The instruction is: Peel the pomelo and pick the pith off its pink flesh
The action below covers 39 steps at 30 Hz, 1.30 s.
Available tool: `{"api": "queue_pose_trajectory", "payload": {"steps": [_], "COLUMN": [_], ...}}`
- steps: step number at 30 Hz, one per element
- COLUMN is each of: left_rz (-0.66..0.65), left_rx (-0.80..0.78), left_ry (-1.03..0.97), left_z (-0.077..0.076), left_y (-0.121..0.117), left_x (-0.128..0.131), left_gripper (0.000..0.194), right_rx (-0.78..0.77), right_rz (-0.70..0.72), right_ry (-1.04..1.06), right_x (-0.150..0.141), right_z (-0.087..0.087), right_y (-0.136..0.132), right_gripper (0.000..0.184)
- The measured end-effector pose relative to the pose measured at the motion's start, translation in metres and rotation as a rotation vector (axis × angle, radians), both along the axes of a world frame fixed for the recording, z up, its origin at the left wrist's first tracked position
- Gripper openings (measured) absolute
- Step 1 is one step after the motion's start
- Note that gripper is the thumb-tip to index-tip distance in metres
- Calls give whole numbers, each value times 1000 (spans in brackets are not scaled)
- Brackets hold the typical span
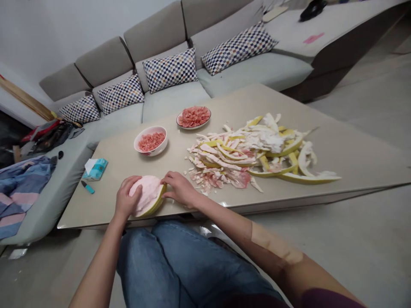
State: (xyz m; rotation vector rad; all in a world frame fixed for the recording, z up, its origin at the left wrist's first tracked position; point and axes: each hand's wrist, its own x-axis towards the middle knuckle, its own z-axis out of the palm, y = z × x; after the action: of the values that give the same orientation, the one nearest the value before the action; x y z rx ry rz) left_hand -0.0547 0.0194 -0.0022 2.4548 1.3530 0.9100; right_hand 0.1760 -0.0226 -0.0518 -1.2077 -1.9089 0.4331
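Observation:
A partly peeled pomelo (148, 192), pale pink on top with yellow-green rind along its right and lower side, is between my hands at the table's near edge. My left hand (126, 197) wraps around its left side, thumb across the pink surface. On the right, my right hand (178, 188) pinches the edge of the yellow rind (159, 200) between thumb and fingers. Beyond them stand a white bowl (161, 146) of red pomelo flesh and a plate (202, 124) heaped with more of it.
A large pile of peel strips and white pith (244, 149) spreads over the table's right half. At the left lie a blue tissue pack (98, 170) and a turquoise utility knife (87, 187). A grey sofa (173, 96) with checkered cushions (170, 70) runs behind the table (346, 141).

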Motion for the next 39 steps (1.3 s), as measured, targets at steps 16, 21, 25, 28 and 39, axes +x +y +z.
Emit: {"api": "queue_pose_trajectory", "payload": {"steps": [16, 21, 25, 28, 39], "left_rz": [1, 76, 74, 76, 108], "left_rx": [-15, -24, -47, -53, -21], "left_ry": [-36, -53, -55, -59, -32], "left_z": [0, 1, 1, 1, 1], "left_y": [-2, -4, -4, -3, -8], "left_x": [3, 3, 3, 3, 14], "left_gripper": [29, 29, 29, 29, 26], "right_rx": [-39, 19, 11, -2, 9], "right_rz": [111, 48, 53, 97, -27], "right_ry": [-94, -36, -33, -47, -52], "right_x": [0, -7, -13, -15, -22], "right_z": [5, 5, 4, 3, -4], "right_y": [10, 3, 5, 4, -19], "right_gripper": [28, 47, 39, 32, 32]}}
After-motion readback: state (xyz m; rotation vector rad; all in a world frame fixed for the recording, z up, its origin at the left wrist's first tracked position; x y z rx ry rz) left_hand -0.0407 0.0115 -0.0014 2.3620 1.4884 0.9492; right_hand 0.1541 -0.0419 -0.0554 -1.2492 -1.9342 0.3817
